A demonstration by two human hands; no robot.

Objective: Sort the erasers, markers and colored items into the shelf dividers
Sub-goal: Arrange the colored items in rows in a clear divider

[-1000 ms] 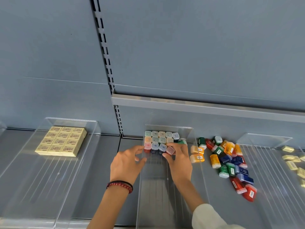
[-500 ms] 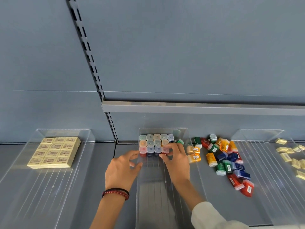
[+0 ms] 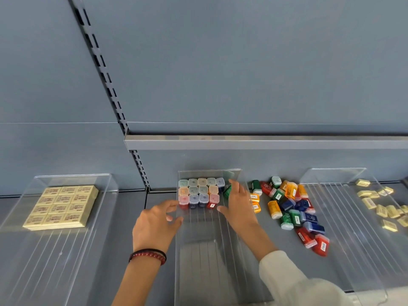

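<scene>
The shelf [image 3: 130, 206] carries a clear middle tray [image 3: 205, 272], and the step in hand looks like packing colored items upright at its back. Left of the tray sits a neat block of erasers [image 3: 61, 206]. Right of it lies the loose colored pile [image 3: 293, 208], probably the source for the next pick. The packed rows [image 3: 201, 193] show pale square caps. The left hand [image 3: 154, 226] is relaxed and empty at the tray's left wall. The right hand [image 3: 238, 208] has straight fingers and grasps nothing, beside a tilted green piece [image 3: 227, 192] inside the tray.
</scene>
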